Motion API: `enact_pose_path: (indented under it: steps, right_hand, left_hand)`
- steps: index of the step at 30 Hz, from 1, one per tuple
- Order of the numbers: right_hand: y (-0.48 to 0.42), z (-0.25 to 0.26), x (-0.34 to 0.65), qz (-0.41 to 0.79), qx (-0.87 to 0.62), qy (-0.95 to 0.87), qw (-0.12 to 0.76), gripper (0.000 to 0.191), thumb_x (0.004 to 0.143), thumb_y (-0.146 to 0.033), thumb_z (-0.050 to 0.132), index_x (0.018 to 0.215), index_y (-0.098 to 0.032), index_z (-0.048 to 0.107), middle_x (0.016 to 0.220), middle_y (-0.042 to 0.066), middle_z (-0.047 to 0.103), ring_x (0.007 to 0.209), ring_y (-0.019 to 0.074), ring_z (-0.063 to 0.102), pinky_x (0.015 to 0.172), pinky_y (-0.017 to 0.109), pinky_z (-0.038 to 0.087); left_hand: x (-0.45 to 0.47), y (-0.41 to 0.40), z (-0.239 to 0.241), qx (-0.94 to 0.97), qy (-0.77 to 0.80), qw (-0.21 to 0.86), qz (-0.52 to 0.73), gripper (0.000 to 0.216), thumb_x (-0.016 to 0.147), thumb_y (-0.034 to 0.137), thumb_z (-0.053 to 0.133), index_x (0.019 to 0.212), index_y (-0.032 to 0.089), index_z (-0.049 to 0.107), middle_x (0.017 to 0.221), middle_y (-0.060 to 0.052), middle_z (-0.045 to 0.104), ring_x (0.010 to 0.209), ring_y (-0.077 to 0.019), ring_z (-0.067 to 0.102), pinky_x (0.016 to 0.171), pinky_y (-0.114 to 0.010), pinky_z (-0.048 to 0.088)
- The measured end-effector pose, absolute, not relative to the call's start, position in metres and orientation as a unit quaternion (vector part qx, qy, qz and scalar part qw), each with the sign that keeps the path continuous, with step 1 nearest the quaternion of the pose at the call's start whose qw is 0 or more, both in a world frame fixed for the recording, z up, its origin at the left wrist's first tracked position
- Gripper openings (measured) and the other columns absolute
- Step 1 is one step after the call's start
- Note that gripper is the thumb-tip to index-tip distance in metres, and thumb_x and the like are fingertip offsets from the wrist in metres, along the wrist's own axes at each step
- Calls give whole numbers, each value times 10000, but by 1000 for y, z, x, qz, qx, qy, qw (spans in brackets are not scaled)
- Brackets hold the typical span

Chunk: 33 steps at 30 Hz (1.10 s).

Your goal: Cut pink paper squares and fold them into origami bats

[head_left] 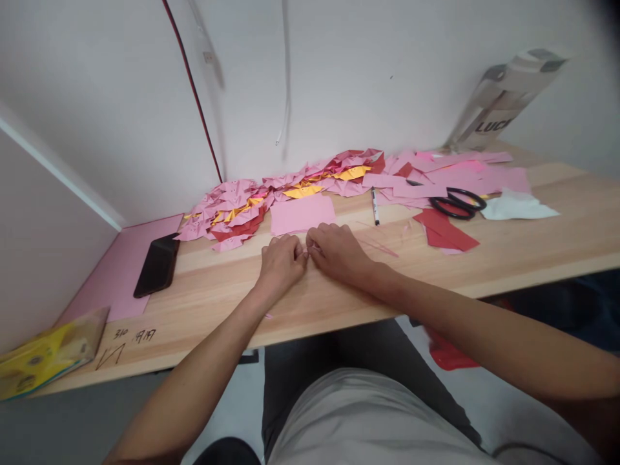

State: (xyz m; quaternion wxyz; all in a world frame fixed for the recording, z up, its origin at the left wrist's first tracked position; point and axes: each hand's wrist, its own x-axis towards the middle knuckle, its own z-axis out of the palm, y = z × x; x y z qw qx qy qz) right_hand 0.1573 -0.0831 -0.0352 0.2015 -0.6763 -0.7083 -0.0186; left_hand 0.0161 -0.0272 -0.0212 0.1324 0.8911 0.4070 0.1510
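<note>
My left hand (283, 259) and my right hand (336, 252) meet at the middle of the wooden table, both with curled fingers. A sliver of pink paper (305, 250) shows between the fingertips; the rest of it is hidden by the hands. Just beyond them lies a stack of pink paper rectangles (303, 214). A long heap of folded paper shapes (232, 194), pink, yellow and red, runs along the wall behind. To the right of the stack is a white marker pen (375, 206).
Black-handled scissors (458, 203), red paper pieces (448, 230) and a crumpled white tissue (520, 205) lie at the right. A clear bag (504, 103) leans on the wall. At the left are a black phone (157, 265), a pink sheet (109, 278) and a yellow packet (53, 352).
</note>
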Motion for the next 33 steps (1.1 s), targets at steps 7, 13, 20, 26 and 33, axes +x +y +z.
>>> enact_pose_path:
  steps: [7,13,20,26,33]
  right_hand:
    - [-84,-36,165,-9,-682,-702,207,140,833,-153,445,906,-189,559,893,64,610,811,212,515,686,321,240]
    - [-84,-39,171,-17,-691,-692,209,186,841,-112,408,909,-192,562,876,62,606,790,212,508,681,327,234]
    - [-85,-36,161,-27,-686,-696,210,154,884,-311,463,877,-184,551,890,74,604,804,224,500,692,334,235]
    - [-84,-38,161,-17,-678,-704,211,108,830,-260,510,906,-192,548,913,67,601,825,223,504,696,328,238]
    - [-83,-39,166,6,-673,-705,223,152,826,-148,444,911,-207,556,876,40,602,810,203,518,695,320,250]
  left_hand:
    - [16,-25,-20,888,408,147,154,203,756,173,531,589,192,417,700,-17,565,746,-194,503,693,-325,350]
    - [15,-24,-19,884,412,158,156,189,724,160,518,574,190,408,657,-7,547,708,-179,490,642,-296,333]
    - [16,-22,-20,883,412,165,154,168,745,180,514,594,185,441,661,-3,553,712,-171,489,651,-285,335]
    - [16,-22,-19,884,410,165,152,171,743,174,531,594,183,447,663,-2,560,701,-168,489,636,-282,328]
    - [16,-22,-19,887,407,157,149,214,778,245,555,601,182,453,680,-3,571,711,-171,498,635,-284,321]
